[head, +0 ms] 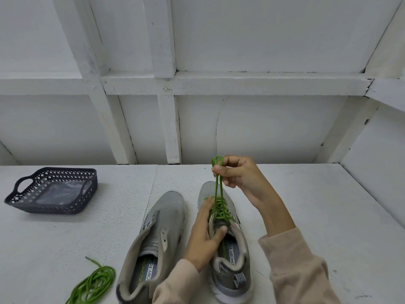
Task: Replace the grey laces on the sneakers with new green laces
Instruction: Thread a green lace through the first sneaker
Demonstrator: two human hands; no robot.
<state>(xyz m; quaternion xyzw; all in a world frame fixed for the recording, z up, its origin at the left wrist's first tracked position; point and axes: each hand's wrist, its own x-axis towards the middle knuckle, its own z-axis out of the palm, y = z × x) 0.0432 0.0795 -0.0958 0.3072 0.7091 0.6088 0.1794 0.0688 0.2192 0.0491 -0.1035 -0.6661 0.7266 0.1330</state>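
While the left hand (pixel 206 234) clamps down on the laced sneaker (pixel 237 260), thumb curled over the tongue and fingers spread along its left flank, the right hand (pixel 240 178) is up above the toe, pinching both ends of the green lace (pixel 219 208) together. Look at that lace: it crisscrosses up the eyelets in tidy rungs, then two strands rise taut to the pinch, with a small loop of green poking out over the knuckles. The sneaker sits flat on the white table (pixel 317 205), toe pointing away, heel near the bottom edge of view. Just beside it on the left stands the unlaced sneaker (pixel 166 216), grey, tongue slack, insole lettering showing. Down in the lower-left corner a spare green lace (pixel 96 281) lies in a loose coil on the table, one tip sticking out toward the far side, well apart from both hands. Over at the far left sits a dark basket (pixel 52 208) with perforated walls and cut-out handles, and a crumpled clear plastic wrapper (pixel 59 191) lies inside it. Pale pink sleeves (pixel 302 270) cover both forearms. Behind the table runs a white-painted wall (pixel 241 128) of boards and battens.
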